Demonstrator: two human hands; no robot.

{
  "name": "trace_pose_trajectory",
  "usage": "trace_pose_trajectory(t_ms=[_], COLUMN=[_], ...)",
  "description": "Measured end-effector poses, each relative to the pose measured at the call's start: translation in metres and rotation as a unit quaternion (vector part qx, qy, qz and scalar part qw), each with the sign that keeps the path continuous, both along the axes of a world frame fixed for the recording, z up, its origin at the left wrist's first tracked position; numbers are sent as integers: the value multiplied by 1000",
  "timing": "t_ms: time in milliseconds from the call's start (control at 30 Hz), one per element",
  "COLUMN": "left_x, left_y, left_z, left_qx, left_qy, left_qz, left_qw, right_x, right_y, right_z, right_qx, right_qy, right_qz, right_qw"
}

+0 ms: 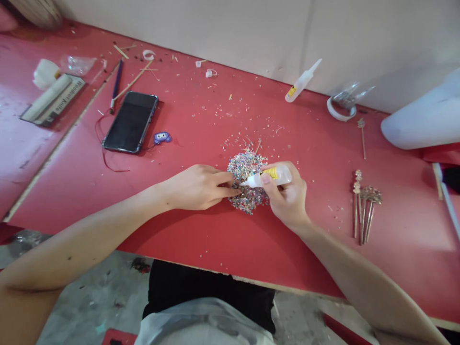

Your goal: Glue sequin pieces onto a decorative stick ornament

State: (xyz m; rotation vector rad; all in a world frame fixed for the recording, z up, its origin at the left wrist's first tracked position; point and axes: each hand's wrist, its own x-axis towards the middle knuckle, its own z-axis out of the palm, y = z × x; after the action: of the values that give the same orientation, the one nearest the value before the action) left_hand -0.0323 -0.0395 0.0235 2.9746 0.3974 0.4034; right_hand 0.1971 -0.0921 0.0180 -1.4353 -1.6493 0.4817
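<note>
A loose pile of glittery multicoloured chips [247, 163] lies on the red table. Over its left side reaches my left hand [206, 188], its fingertips closed on the decorated end of a thin hair stick [254, 158]. That end is partly hidden by the fingers, while the shaft slants up across the chips. My right hand [289, 194] grips a small white glue bottle [278, 175] with a yellow label. The bottle lies nearly level, its nozzle pointing left and meeting the spot at my left fingertips; whether glue is flowing cannot be made out.
Several finished-looking hair sticks [363, 211] lie at the right, below a single one [362, 139]. Another glue bottle [304, 81] stands near the wall, left of a tape roll [341, 110]. A phone [131, 122], a pencil-like tool [116, 86] and a knife box [55, 100] occupy the left.
</note>
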Motion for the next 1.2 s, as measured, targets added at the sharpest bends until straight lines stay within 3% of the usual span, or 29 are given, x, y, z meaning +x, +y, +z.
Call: trace_pose_trajectory(t_ms=[1200], left_x=[0], left_y=[-1], left_z=[0], left_qx=[-7], left_qy=[11], left_qz=[7], left_qw=[1000], right_x=[0], right_y=[0], right_z=[0], right_qx=[9], right_qy=[-9], right_qz=[4], right_qw=[1000])
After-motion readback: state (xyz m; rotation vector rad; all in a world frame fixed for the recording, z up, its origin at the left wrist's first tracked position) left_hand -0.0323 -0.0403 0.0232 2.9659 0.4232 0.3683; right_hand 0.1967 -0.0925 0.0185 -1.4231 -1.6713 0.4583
